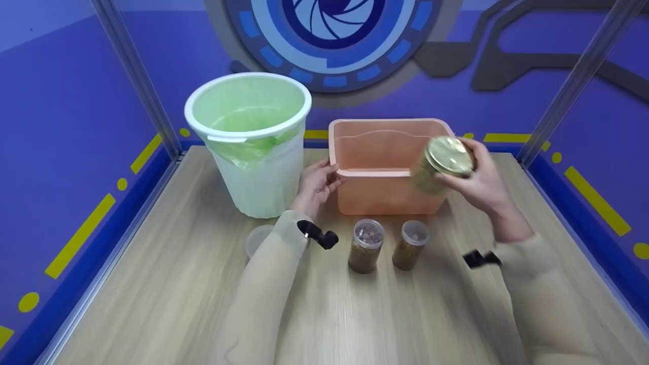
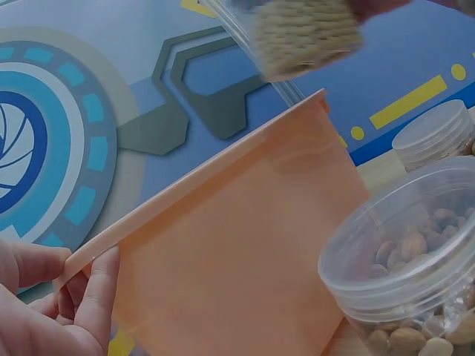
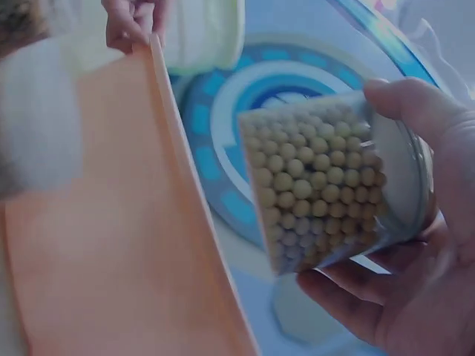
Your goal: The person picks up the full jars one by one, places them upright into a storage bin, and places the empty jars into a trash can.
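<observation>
My left hand (image 1: 317, 187) pinches the left rim of an orange plastic bin (image 1: 390, 195), with thumb and fingers on either side of the edge in the left wrist view. Up at the bin's right front corner, my right hand (image 1: 481, 177) grips a clear jar (image 3: 315, 182) with a gold lid (image 1: 449, 156). Small round beige beans fill most of that jar, which is tilted and raised off the table. Its lid end lies toward my palm in the right wrist view. The bin's visible inner back wall is bare.
Before the bin stand a clear jar of nuts (image 1: 366, 248) and a slimmer jar (image 1: 409, 246) with brown contents. A tall white bucket (image 1: 258, 177) with a green liner stands left. My left forearm partly hides a round translucent lid (image 1: 257, 239). Blue panels enclose the wooden table (image 1: 345, 324).
</observation>
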The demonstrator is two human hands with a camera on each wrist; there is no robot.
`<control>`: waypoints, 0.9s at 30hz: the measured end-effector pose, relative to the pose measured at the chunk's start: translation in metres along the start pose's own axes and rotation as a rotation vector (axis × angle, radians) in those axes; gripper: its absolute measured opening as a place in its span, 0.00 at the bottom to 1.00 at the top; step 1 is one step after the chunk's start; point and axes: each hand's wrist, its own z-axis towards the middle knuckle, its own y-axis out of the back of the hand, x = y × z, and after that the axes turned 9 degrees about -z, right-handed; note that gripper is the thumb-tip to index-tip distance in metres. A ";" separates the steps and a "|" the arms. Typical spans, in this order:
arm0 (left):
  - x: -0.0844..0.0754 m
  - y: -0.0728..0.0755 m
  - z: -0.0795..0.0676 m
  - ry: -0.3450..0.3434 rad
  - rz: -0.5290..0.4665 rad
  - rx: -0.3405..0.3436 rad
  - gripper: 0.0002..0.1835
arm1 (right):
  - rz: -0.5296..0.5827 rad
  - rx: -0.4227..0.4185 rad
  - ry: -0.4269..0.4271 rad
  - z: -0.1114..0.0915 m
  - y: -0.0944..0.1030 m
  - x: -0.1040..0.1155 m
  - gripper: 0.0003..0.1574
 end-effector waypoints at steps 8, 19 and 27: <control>-0.001 0.001 0.000 -0.001 -0.001 -0.012 0.27 | -0.020 0.070 -0.013 0.080 -0.066 0.016 0.55; 0.001 -0.002 0.002 0.007 0.012 -0.021 0.27 | -0.135 0.464 -0.177 0.113 -0.129 0.008 0.56; 0.001 -0.001 0.002 -0.009 0.006 -0.042 0.27 | -0.354 0.635 -0.167 0.117 -0.135 0.011 0.43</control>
